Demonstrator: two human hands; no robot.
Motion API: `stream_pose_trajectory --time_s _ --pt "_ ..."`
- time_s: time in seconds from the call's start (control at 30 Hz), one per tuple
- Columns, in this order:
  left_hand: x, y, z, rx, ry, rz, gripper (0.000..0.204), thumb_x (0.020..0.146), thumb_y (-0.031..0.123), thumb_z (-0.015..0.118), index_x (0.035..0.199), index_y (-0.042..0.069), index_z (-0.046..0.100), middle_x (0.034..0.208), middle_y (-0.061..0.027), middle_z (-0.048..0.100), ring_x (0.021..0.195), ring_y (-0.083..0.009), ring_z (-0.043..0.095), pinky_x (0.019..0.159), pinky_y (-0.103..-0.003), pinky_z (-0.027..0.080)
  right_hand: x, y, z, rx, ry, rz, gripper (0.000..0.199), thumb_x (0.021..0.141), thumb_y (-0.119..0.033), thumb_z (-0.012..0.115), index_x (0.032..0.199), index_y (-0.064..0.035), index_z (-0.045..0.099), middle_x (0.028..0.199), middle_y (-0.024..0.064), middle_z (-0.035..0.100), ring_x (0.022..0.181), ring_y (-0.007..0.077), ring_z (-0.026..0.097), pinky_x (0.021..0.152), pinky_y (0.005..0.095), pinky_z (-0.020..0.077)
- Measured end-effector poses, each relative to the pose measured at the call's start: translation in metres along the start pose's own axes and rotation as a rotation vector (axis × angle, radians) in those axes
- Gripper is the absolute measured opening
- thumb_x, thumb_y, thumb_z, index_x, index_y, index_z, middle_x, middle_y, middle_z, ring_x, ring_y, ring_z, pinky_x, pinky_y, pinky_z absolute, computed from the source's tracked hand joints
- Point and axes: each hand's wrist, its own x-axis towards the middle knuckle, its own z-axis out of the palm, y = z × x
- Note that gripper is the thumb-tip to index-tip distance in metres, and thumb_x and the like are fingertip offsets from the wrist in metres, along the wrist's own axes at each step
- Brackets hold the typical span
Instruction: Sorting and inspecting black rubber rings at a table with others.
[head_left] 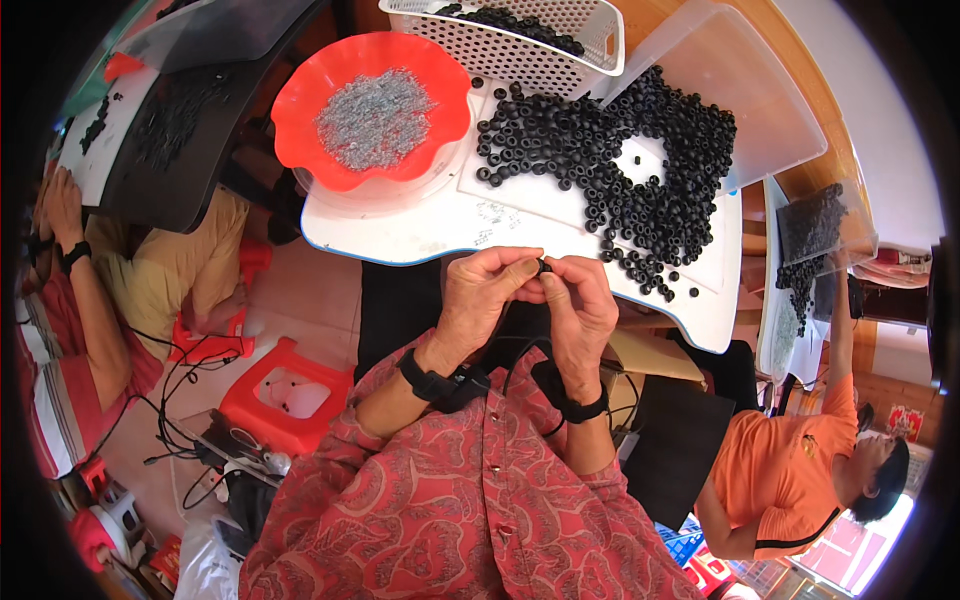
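Observation:
In front of my chest, at the table's near edge, both hands meet with bent fingers around a small black part (543, 267). My left hand (475, 305) pinches it between thumb and fingers from the left. From the right, my right hand (585, 318) grips it the same way; the fingers hide most of its shape. Beyond them to the right lies a large spread of small black rings (655, 215) on a white board. At the far left a wavy-rimmed red bowl (297, 115) contains many tiny shiny metal pieces (372, 122).
A few metal pieces lie scattered on the white table (375, 232). At the back stands a white perforated basket (500, 42) of black parts, beside a tilted clear bin (770, 115). A red stool (250, 405) is on the floor. Co-workers sit at left and right.

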Motion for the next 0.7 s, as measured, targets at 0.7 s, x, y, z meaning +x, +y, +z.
stream_pose_trajectory --time_s 0.7 --pt "0.002 0.004 -0.013 0.169 -0.029 -0.037 0.027 0.094 0.015 0.065 0.109 -0.008 0.065 0.086 -0.0087 0.068 0.072 -0.0112 0.065 0.067 -0.025 0.059 -0.014 0.001 0.008 -0.13 -0.02 0.006 0.017 0.087 0.007 0.06 0.103 0.0018 0.062 0.092 0.0121 0.064 0.08 0.022 0.066 0.068 0.0293 0.0527"
